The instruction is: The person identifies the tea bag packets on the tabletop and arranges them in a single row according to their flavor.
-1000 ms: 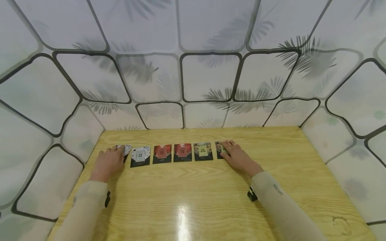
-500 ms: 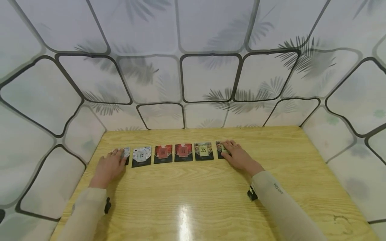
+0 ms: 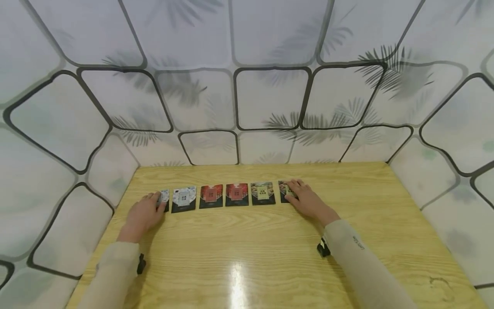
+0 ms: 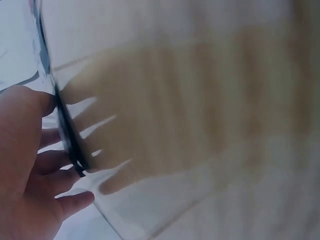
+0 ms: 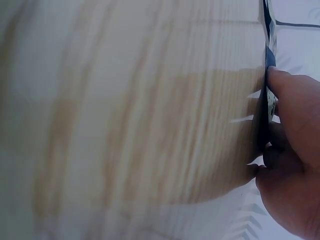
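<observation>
Several flat sachets with dark bottom parts lie in a row across the wooden table. My left hand (image 3: 144,214) rests on the leftmost silver-white sachet (image 3: 165,200) and hides much of it; the left wrist view shows thumb and fingers against that sachet (image 4: 70,132). Beside it lies another silver-white sachet (image 3: 184,199). Two red ones follow, a left red sachet (image 3: 211,196) and a right red sachet (image 3: 237,195). Then comes a green-labelled sachet (image 3: 263,193). On the rightmost green-labelled sachet (image 3: 283,192) rests my right hand (image 3: 308,201), covering its right part.
The yellowish wooden table (image 3: 231,240) stretches toward me in front of the row. A patterned cloth wall (image 3: 270,98) encloses its back and sides. Black straps sit at both wrists.
The leftmost sachet has turned from a tilt to nearly straight and lies closer to its neighbour, my left hand moving with it. My right hand stays on its sachet.
</observation>
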Available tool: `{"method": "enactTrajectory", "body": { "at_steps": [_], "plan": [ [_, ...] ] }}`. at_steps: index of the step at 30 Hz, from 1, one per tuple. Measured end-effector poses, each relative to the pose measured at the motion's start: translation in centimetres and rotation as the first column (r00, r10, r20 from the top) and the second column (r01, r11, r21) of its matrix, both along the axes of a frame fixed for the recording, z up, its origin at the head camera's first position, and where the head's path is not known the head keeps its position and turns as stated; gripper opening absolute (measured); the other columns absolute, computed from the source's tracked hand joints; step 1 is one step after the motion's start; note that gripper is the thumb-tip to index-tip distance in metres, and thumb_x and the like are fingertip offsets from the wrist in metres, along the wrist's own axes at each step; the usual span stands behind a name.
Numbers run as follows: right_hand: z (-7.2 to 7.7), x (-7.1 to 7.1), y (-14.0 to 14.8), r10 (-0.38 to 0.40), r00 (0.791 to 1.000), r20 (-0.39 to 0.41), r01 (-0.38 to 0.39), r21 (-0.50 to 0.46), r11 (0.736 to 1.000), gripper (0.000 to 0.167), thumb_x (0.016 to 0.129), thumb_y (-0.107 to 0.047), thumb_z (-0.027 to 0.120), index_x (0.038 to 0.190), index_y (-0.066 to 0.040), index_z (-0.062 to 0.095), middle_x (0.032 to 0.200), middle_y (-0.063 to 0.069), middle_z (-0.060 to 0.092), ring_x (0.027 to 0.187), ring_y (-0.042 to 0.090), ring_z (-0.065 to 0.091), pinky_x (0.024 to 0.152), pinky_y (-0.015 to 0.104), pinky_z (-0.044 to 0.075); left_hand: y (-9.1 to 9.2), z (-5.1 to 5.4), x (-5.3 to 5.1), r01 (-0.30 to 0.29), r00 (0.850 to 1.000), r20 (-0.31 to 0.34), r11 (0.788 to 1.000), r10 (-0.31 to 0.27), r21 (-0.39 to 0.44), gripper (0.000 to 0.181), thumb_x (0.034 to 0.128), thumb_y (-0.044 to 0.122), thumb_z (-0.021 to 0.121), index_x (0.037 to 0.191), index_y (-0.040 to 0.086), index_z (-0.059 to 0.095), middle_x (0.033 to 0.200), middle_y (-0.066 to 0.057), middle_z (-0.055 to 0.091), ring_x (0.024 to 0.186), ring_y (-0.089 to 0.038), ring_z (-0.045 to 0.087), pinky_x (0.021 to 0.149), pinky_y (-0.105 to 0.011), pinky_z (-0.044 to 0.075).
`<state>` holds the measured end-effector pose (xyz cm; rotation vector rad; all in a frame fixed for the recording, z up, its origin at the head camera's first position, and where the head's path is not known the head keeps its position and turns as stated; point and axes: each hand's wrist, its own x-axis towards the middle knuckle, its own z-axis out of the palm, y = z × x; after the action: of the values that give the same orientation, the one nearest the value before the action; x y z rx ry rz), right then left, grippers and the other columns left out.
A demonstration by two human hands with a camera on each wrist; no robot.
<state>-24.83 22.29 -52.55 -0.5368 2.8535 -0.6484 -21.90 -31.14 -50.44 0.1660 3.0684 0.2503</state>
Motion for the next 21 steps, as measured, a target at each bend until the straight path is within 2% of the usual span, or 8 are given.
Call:
{"method": "enactTrajectory", "body": {
  "at_steps": [8, 13, 21],
  "plan": [
    [0.0, -0.4, -0.4, 0.004, 1.0, -0.004, -0.004, -0.002, 1.0, 0.066, 0.113, -0.034, 0.048, 0.166, 0.0, 0.027, 0.172, 0.029, 0.021, 0.161, 0.05, 0.013, 0.131, 0.065, 0.012, -0.5, -0.1, -0.1, 0.005, 1.0, -0.009, 1.0, -0.005, 0.017, 0.057, 0.1101, 0.025, 0.049, 0.149, -0.016, 0.045, 0.15, -0.044, 0.045, 0.139, -0.061, 0.045, 0.113, -0.07, 0.041],
    [0.1, -0.5, -0.6, 0.016, 1.0, 0.007, -0.016, 0.005, 1.0, 0.066, 0.114, -0.035, 0.048, 0.166, -0.001, 0.028, 0.172, 0.029, 0.021, 0.161, 0.05, 0.014, 0.13, 0.065, 0.013, -0.8, 0.2, -0.2, -0.002, 1.0, 0.025, 1.0, 0.001, 0.012, 0.058, 0.1099, 0.026, 0.049, 0.149, -0.017, 0.046, 0.148, -0.045, 0.046, 0.135, -0.062, 0.048, 0.111, -0.07, 0.043],
    [0.7, -0.7, -0.7, 0.007, 1.0, 0.021, -0.008, 0.05, 0.999, 0.066, 0.113, -0.038, 0.048, 0.166, -0.004, 0.03, 0.172, 0.026, 0.024, 0.16, 0.05, 0.019, 0.127, 0.068, 0.024, -1.1, 0.8, -0.7, -0.008, 0.999, 0.034, 0.998, 0.005, 0.061, 0.058, 0.1106, 0.029, 0.05, 0.149, -0.015, 0.047, 0.146, -0.042, 0.051, 0.13, -0.061, 0.054, 0.108, -0.07, 0.046]
  ]
}}
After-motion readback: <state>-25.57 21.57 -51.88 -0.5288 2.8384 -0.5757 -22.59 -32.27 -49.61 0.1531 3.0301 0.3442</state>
